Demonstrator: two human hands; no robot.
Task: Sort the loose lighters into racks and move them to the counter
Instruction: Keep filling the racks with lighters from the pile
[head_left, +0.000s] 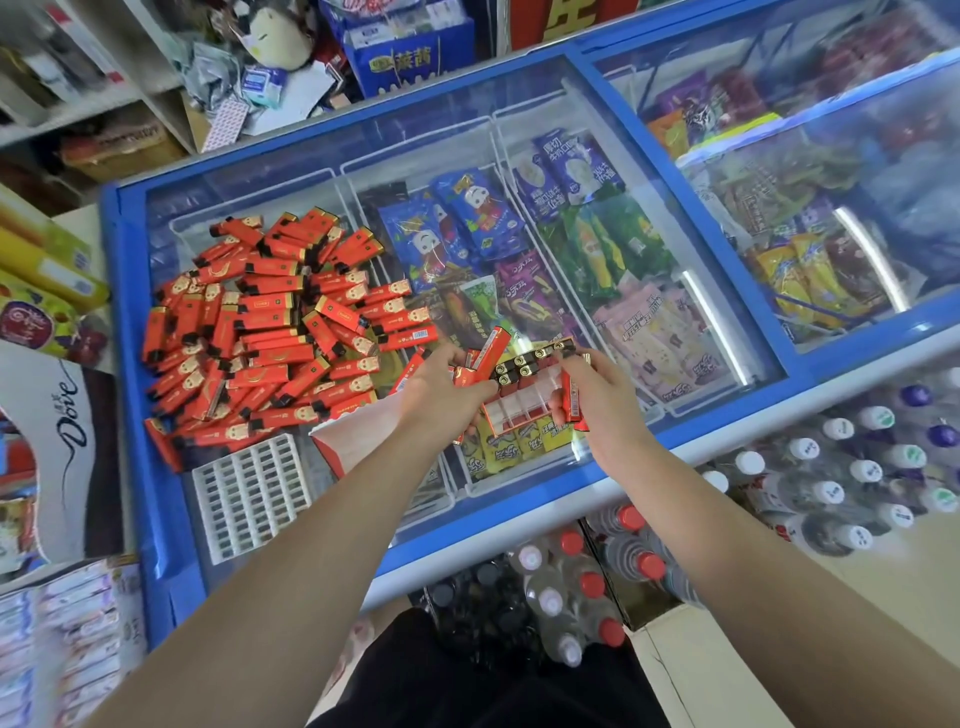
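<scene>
A big heap of loose red lighters (265, 322) lies on the glass lid of a blue chest freezer (597, 470), at its left. My left hand (441, 387) grips a few red lighters (488, 353), one sticking up. My right hand (602, 400) holds another red lighter together with the edge of a small clear rack (524, 402) that is lifted above the glass. Several lighters stand in the rack's far row, black tops up; its near cells show empty. A second, white empty rack (249, 496) lies flat on the lid near the front left.
A red and white paper bag (358, 434) lies under my left forearm. Packs of bottled water (841, 467) and drinks (571, 587) stand on the floor in front of the freezer. Boxes and a Dove carton (62, 431) crowd the left side. Shelves with clutter sit behind.
</scene>
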